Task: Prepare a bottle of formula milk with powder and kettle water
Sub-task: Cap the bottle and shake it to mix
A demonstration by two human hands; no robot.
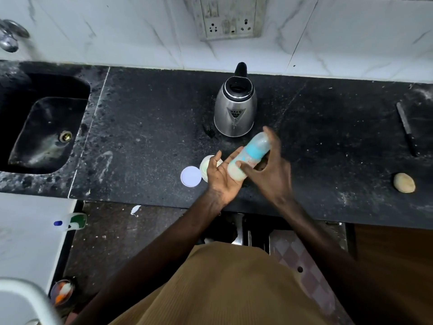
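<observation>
Milk sat pale in the lower end of the bottle (pixel 250 156), which we held tilted above the black counter (pixel 140 137), its capped end pointing toward one o'clock and its base toward seven. Our right hand (pixel 273 170) was closed around its middle and upper part, thumb across the body; our left hand (pixel 222 174) lay open and fairly wide, palm up, with the bottle's base resting against its fingers rather than gripped.

We judged this to be mixing, with the task near its end. The picture blurred around the bottle, so we could not tell whether the teat collar was screwed fully tight; if it was loose, a shake at this tilt could spray milk over the counter. A one-handed grip on a smooth wet wall could also slip.

At twelve o'clock of the hands the kettle (pixel 235 109) stood with its lid up, and a swung bottle might knock it. At nine o'clock the powder tub (pixel 207 166) stood uncovered, its white lid (pixel 191 176) just beside it, so a stray left elbow or splash could spoil the powder.
</observation>
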